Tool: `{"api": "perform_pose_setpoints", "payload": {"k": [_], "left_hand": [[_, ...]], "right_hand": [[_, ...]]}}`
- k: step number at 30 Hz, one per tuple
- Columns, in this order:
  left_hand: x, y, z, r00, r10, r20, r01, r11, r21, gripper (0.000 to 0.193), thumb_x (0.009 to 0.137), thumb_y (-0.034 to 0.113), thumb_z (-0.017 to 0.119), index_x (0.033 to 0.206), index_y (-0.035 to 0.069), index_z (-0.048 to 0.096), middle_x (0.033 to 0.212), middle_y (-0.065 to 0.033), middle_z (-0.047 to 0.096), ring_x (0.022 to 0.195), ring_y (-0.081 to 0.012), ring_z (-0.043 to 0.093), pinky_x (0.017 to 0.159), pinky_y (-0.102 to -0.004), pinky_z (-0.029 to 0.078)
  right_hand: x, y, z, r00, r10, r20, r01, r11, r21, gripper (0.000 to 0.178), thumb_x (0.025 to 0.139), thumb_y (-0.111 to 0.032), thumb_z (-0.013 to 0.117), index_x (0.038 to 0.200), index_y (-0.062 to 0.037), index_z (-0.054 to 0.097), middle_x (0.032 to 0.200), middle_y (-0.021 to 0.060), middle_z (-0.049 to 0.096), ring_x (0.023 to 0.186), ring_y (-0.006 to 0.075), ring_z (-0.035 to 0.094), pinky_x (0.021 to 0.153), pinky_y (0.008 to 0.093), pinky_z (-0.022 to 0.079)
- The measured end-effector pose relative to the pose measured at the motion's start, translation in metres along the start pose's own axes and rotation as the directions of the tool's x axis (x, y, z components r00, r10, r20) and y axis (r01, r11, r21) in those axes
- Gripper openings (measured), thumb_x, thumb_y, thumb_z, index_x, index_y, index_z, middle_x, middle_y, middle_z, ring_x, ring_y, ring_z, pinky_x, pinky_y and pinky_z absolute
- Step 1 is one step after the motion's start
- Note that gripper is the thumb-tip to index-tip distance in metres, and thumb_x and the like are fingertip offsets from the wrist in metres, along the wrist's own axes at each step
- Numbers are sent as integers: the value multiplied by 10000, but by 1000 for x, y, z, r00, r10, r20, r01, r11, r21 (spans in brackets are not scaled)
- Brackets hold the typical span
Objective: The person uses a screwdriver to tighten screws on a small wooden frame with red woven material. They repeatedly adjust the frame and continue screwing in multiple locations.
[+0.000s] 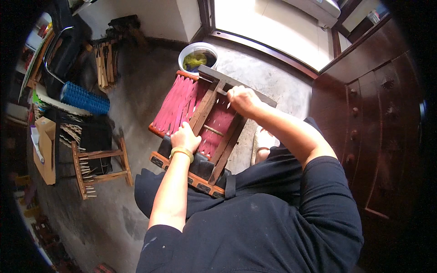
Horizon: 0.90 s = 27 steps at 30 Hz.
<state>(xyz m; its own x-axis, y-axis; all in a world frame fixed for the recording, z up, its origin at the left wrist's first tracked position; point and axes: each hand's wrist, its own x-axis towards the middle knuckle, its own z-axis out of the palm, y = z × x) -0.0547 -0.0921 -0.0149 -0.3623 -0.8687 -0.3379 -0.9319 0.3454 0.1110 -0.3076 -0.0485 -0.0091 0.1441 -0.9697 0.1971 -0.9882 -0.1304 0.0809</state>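
Head view | hands apart: left hand [185, 137], right hand [242, 99] on stool frame [214, 105] | grips unclear

Daylight comes in from a bright floor strip [273, 32] at top centre, blown out to near white w/ no detail. Rest of the room is dim; the dark cabinet [373, 127] at right and the left corner sit in deep shadow. Concrete floor [136, 104] is mid-lit, soft shadows. Strong fisheye: straight edges bend, black vignette round the rim. Centre fairly sharp, edges soft and smeared.
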Motion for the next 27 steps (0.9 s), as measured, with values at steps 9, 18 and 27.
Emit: {"api": "perform_pose_setpoints", "payload": {"k": [9, 18, 27], "left_hand": [[1, 0, 0, 1000, 4, -15, -4, 1000, -4, 599, 715, 346, 719, 1136, -5, 478, 1031, -222, 653, 933, -365, 661, 836, -454, 521], [-2, 3, -3, 1000, -2, 5, 2, 1000, -7, 591, 729, 345, 710, 1143, -5, 474, 1043, -222, 650, 944, -361, 658, 839, -454, 517], [0, 2, -6, 1000, -7, 17, 7, 1000, -13, 586, 722, 336, 706, 1138, -7, 476, 1047, -226, 650, 957, -354, 659, 843, -447, 519]], "right_hand": [[1, 8, -7, 992, 121, -19, -120, 990, 75, 122, 833, -120, 506, 852, -20, 573, 834, 160, 631, 791, 306, 646, 669, 401, 543], [-7, 13, 9, 1000, 16, -12, -17, 994, -104, 123, 821, -154, 546, 871, -49, 588, 813, 119, 615, 758, 252, 630, 633, 356, 537], [-18, -18, -5, 983, -183, 0, 182, 982, 45, 109, 811, -143, 531, 828, -44, 574, 778, 113, 590, 733, 248, 615, 577, 367, 530]]}}
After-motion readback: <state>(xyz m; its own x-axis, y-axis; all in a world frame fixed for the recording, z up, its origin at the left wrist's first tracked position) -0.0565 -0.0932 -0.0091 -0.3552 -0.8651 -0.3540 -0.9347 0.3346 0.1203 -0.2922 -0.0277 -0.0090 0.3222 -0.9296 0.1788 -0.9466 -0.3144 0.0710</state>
